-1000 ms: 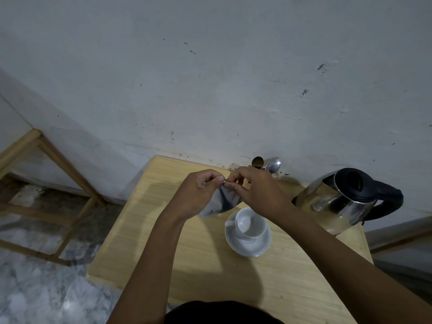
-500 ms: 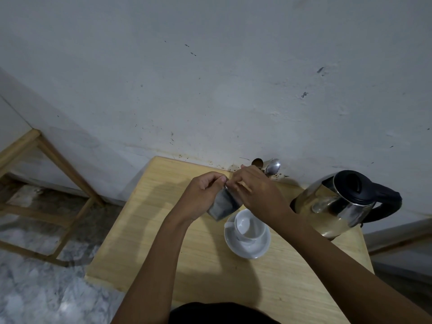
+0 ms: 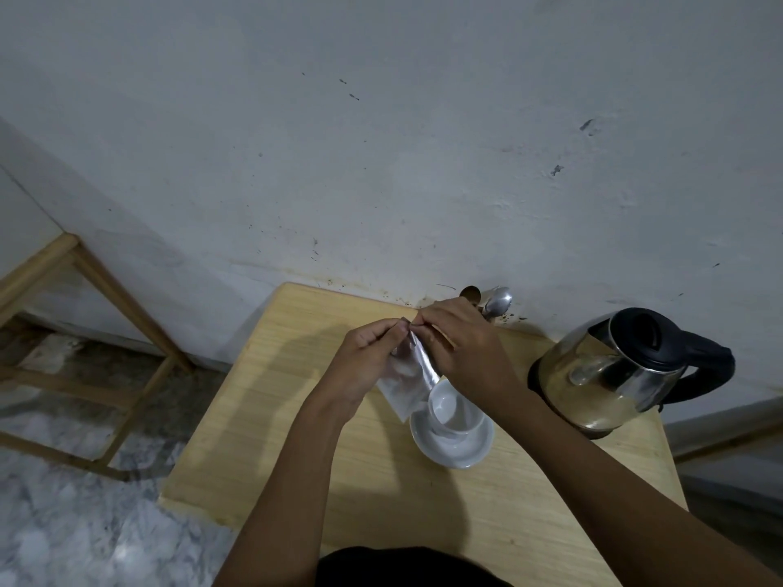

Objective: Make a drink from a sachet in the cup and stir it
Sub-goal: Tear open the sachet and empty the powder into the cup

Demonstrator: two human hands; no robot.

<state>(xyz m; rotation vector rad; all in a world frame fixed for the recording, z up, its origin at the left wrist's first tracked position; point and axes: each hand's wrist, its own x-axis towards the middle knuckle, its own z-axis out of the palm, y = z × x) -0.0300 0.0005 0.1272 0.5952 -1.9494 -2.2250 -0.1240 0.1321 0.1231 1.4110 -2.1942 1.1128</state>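
A silvery sachet [image 3: 409,377] hangs above the table, pinched at its top edge by both hands. My left hand [image 3: 366,360] grips the top left corner; my right hand [image 3: 459,349] grips the top beside it. The sachet's lower end hangs just left of a white cup [image 3: 455,410], which stands on a white saucer [image 3: 451,449]. The cup looks empty. Two metal spoons [image 3: 495,302] stand behind my right hand against the wall, partly hidden.
A steel electric kettle [image 3: 614,370] with a black lid and handle sits at the right of the wooden table [image 3: 296,417]. The wall runs along the table's far edge. A wooden frame [image 3: 93,298] stands on the marble floor to the left.
The sachet has turned from slanting to hanging more upright, and its lower end now reaches down beside the cup. Both hands stay pinched at its top.
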